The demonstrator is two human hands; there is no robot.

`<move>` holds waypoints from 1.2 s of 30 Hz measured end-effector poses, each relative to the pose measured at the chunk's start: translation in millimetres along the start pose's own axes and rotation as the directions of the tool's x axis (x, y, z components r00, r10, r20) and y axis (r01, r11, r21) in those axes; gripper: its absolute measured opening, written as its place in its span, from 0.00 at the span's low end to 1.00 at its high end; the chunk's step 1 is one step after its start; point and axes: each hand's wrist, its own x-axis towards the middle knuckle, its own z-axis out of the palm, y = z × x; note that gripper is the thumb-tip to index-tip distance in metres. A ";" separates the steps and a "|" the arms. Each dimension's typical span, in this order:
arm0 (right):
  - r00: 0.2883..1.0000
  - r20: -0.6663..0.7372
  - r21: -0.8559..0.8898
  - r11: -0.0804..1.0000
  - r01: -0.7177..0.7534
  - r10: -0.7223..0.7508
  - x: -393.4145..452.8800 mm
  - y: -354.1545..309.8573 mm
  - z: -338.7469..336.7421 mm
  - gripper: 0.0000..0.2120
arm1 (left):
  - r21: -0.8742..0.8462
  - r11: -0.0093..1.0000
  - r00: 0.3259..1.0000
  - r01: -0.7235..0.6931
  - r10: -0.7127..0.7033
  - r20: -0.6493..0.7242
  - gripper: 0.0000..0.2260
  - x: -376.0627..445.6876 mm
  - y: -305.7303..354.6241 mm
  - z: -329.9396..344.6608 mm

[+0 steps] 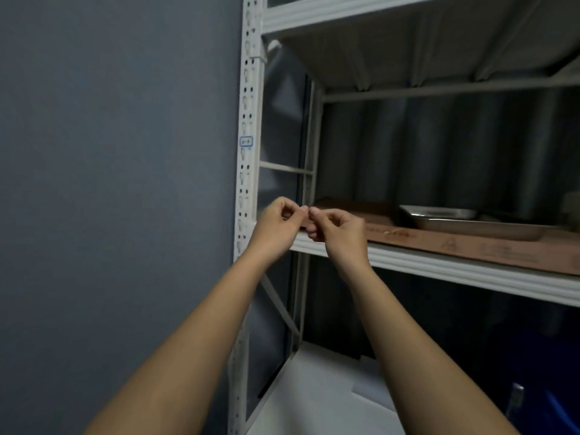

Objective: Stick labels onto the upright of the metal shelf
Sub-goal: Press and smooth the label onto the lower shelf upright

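Head view:
Upright: white perforated upright (pixel 248 127) of the metal shelf, left of the shelf boards, against a grey wall (pixel 110 152).
Label: one blue-bordered label (pixel 246 141) stuck on the upright, above both hands.
Left hand (pixel 277 229): fingers curled, fingertips pinched just right of the upright; what they pinch is too small to tell.
Right hand (pixel 340 233): fingers curled, fingertips meeting the left hand's.
Steel tray (pixel 464 222): on brown cardboard (pixel 470 246), well right of the upright.
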 end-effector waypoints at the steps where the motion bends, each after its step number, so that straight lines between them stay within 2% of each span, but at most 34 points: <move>1: 0.999 -0.026 -0.086 0.996 0.039 -0.041 5.0 -3.7 -10.7 0.09 | 0.008 1.000 1.000 -0.007 0.007 0.009 0.06 3.8 6.4 9.6; 5: 0.986 -0.109 -0.292 0.952 0.091 -0.127 33.8 -6.0 -53.3 0.11 | 0.095 0.995 0.999 -0.021 0.018 0.038 0.07 27.6 23.6 51.0; 10: 0.970 -0.206 -0.409 0.912 0.034 -0.129 87.4 0.0 -104.7 0.06 | 0.157 0.987 0.994 -0.020 0.003 0.106 0.08 66.1 26.4 100.0; 15: 0.954 -0.265 -0.552 0.833 -0.034 -0.137 139.9 4.7 -151.7 0.07 | 0.197 0.979 0.990 -0.050 0.023 0.138 0.08 109.1 13.5 144.5; 19: 0.959 -0.252 -0.742 0.662 -0.106 -0.129 174.1 8.5 -179.4 0.01 | 0.233 0.970 0.980 -0.073 0.027 0.195 0.07 137.4 4.2 176.1; 23: 0.972 -0.218 -0.895 0.416 -0.163 -0.089 193.6 8.4 -200.6 0.10 | 0.176 0.984 0.969 -0.037 -0.008 0.248 0.09 157.8 -4.6 200.8; 26: 0.976 -0.216 -0.947 0.236 -0.216 0.028 203.3 11.5 -209.4 0.14 | 0.172 0.985 0.958 -0.032 -0.019 0.287 0.08 163.8 -8.6 209.6; 29: 0.980 -0.144 -0.983 0.096 -0.158 0.140 204.7 14.0 -212.9 0.10 | 0.175 0.983 0.955 -0.053 -0.002 0.296 0.08 166.0 -11.6 207.5; 32: 0.972 -0.088 -0.992 0.067 -0.105 0.216 200.0 9.8 -208.2 0.10 | 0.181 0.982 0.956 -0.054 -0.001 0.294 0.08 167.6 -15.0 200.4; 36: 0.979 -0.061 -0.997 0.039 -0.069 0.192 192.9 3.3 -192.7 0.10 | 0.143 0.988 0.959 -0.052 0.009 0.284 0.10 164.1 -17.3 185.9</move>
